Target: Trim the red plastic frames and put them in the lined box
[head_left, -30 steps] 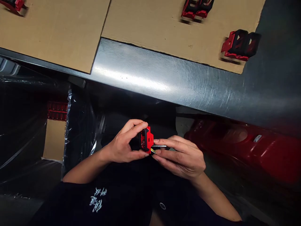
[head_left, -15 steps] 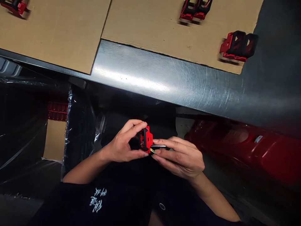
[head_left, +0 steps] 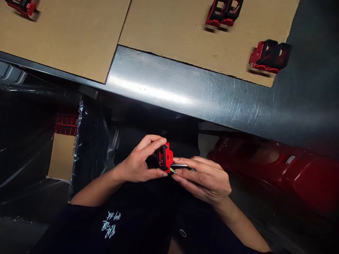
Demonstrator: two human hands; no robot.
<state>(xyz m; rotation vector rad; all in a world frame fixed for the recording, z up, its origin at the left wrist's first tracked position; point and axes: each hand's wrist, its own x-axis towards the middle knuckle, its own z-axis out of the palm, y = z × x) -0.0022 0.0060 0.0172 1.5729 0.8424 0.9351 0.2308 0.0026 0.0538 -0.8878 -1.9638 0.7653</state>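
Below the bench edge, my left hand (head_left: 140, 160) grips a small red-and-black plastic frame (head_left: 168, 157) between thumb and fingers. The frame is tilted upright, its red plate facing right and its black rim toward my left palm. Just right of it, my right hand (head_left: 205, 176) is closed on slim metal tweezers (head_left: 180, 165), whose two thin arms show between the fingers. Their tips reach the lower right side of the red plate; whether they touch it I cannot tell.
Similar red-and-black frames (head_left: 270, 56) lie on cardboard (head_left: 169, 28) over a metal bench (head_left: 159, 84). A red plastic stool-like object (head_left: 265, 165) is below right. At left, a plastic-lined box (head_left: 90, 141) holds cardboard and red parts (head_left: 66, 123).
The view has shifted slightly, so the bench and its frames appear a little lower and to the right. Both hands keep the same hold on the plastic frame and the tweezers.
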